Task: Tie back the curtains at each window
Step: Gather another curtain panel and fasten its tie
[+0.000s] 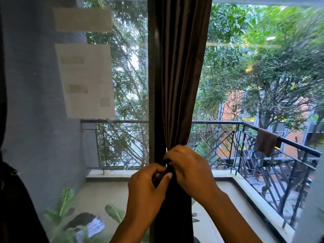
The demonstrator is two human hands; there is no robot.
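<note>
A dark brown curtain (180, 71) hangs in the middle of the window, gathered into a narrow bunch at waist height. My left hand (145, 188) pinches a dark strip of tie-back fabric (160, 176) just left of the bunch. My right hand (189, 167) curls round the gathered curtain from the right and holds the other part of the tie. The knot itself is hidden under my fingers.
A dark window frame post (151, 85) stands just left of the curtain. Papers (85, 79) are stuck on the left mesh pane. Outside lie a balcony railing (263, 130) with a brown cloth (266, 142) and potted leaves (66, 200). Another dark curtain (15, 207) edges the far left.
</note>
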